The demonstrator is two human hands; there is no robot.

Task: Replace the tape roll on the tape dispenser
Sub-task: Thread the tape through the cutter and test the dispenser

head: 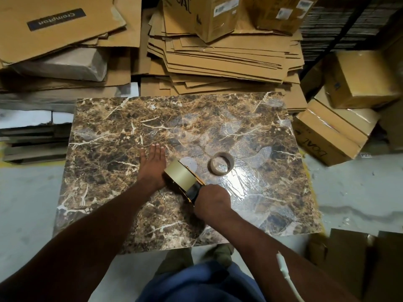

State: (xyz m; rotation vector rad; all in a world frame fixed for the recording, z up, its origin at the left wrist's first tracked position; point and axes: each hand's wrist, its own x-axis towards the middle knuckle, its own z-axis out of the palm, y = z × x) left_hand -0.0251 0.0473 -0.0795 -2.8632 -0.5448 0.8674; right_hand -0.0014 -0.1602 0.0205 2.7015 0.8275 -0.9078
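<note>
Your right hand [210,200] clenched the dispenser [193,191] handle; its full tan tape roll [181,176] sat just beyond; your left hand [152,165] lay flat, fingers spread.

"Crompton" is printed upside down in pale letters on a dark strip [55,19] on the flattened cardboard sheet [65,29] beyond the far left corner of the marble slab [109,131]. "BOAT" is handwritten upside down on the side of a taped carton [314,144] off the slab's right edge; similar marker writing [177,4] on a top-centre box [185,16] is cut off. White shipping labels [224,8] on the far cartons are too small to be read.
</note>
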